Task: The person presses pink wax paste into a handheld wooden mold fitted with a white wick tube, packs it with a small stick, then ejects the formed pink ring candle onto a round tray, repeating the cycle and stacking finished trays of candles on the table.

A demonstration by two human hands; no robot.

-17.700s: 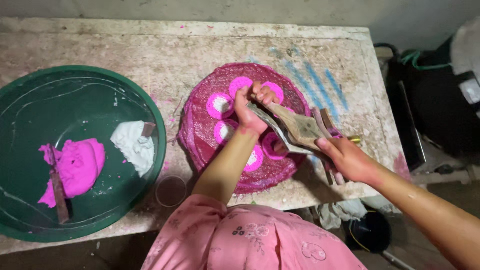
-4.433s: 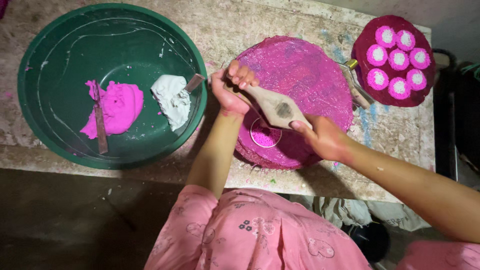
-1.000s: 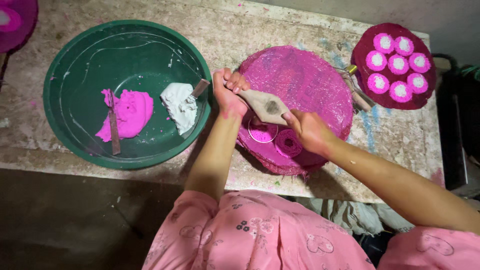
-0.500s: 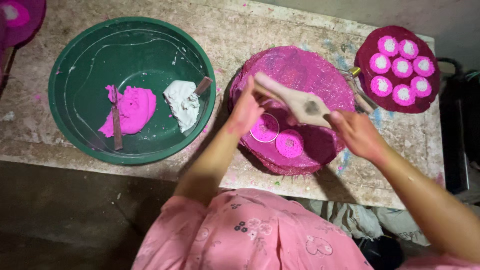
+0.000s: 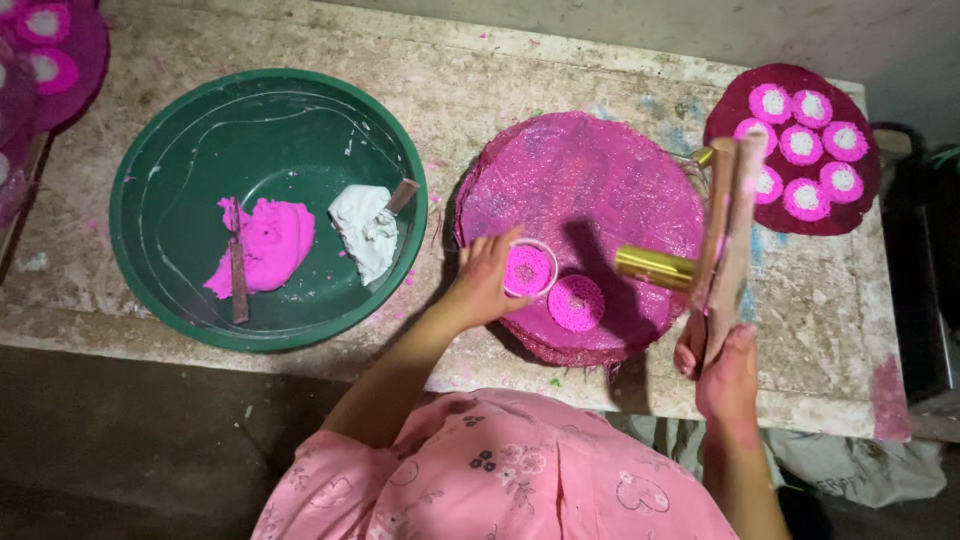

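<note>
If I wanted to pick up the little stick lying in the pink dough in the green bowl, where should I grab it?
Probably the lower end of the stick, from above. That end lies past the pink dough on the bare bottom of the green bowl, so fingers could close across its narrow sides without sinking into the dough.

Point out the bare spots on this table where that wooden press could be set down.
Bare tabletop runs along the far edge behind the green basin and pink round mat. A patch lies right of the right hand. The mat's near half is crowded by the left hand and pink discs.
</note>
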